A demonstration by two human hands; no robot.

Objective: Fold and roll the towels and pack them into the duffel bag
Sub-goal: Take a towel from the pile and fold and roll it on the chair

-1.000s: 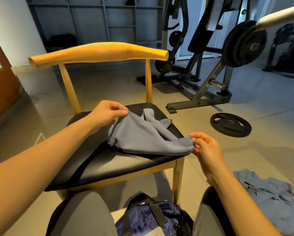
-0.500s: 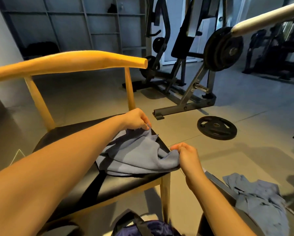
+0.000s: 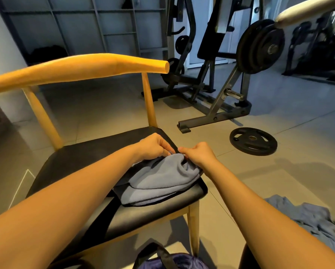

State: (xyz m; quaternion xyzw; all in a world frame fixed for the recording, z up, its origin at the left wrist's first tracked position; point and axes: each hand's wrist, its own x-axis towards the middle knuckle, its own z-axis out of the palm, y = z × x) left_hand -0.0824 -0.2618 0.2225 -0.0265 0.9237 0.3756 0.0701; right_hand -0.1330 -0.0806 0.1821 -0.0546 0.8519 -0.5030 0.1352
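Left hand and right hand pinch towel corners together mid-frame: folding step; next likely smoothing, then rolling.

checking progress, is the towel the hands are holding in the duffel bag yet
No, the towel lies on the chair seat, gripped by the left hand and right hand, apart from the duffel bag below.

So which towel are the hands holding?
The towel on the chair: left hand and right hand pinch it. The other towel lies crumpled on the floor.
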